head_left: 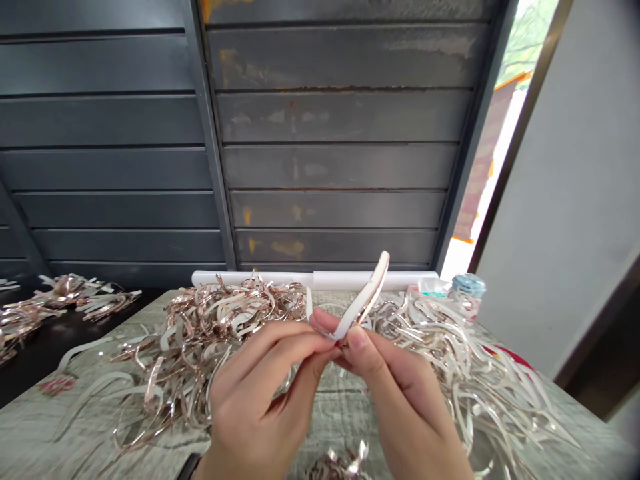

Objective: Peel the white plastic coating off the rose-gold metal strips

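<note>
Both hands meet at the centre, over the table. A white and rose-gold strip [364, 297] stands up from between the fingertips and curves to the upper right. My right hand [400, 393] pinches its lower part between thumb and fingers. My left hand [273, 387] is closed at the strip's base, its fingertips touching those of my right hand; the exact grip there is partly hidden. Heaps of loose shiny strips lie on both sides, rose-gold ones [200, 333] at the left and paler ones [440, 340] at the right.
A patterned cloth [30, 427] covers the table. Along its back edge lies a white roll [400, 280], with a blue-lidded container [469, 287] at the right. More strips [70, 293] rest on a dark surface at far left. A small pile [340, 465] sits near the front.
</note>
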